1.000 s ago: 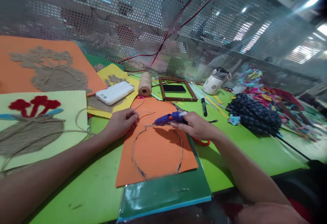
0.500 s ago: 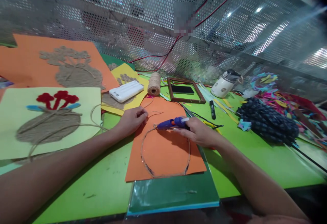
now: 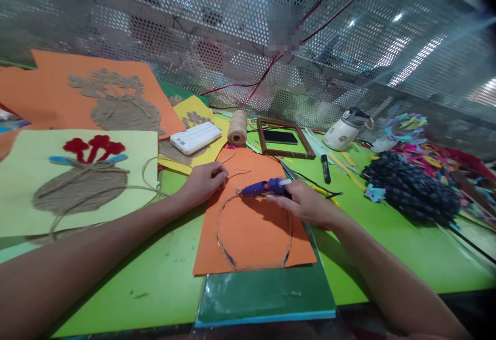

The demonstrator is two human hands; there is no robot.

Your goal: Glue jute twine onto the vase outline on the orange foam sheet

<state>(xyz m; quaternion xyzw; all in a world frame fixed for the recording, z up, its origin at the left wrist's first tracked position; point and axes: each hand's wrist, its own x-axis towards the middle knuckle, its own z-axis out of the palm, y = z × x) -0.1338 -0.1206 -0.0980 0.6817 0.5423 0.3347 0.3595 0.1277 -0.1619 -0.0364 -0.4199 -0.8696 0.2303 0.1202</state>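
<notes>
My right hand is wrapped round a blue glue gun, its nozzle pointing left to the top left of a twine outline. That outline curves like a pot on an orange sheet, which lies over a green sheet. My left hand is pinched at the orange sheet's left edge, on a strand of jute twine whose thin ends show by the fingertips. The grip itself is partly hidden. More twine loops across a pale yellow picture to the left.
Behind the sheet stand a twine spool, a white power bank and a brown frame. To the right are a black marker, a white bottle, dark checked cloth and paper scraps. A perforated metal panel borders the back.
The whole view has shifted slightly, so things sit a little farther right. Both hands stay in nearly the same place, with the glue gun's nozzle still at the twine outline.
</notes>
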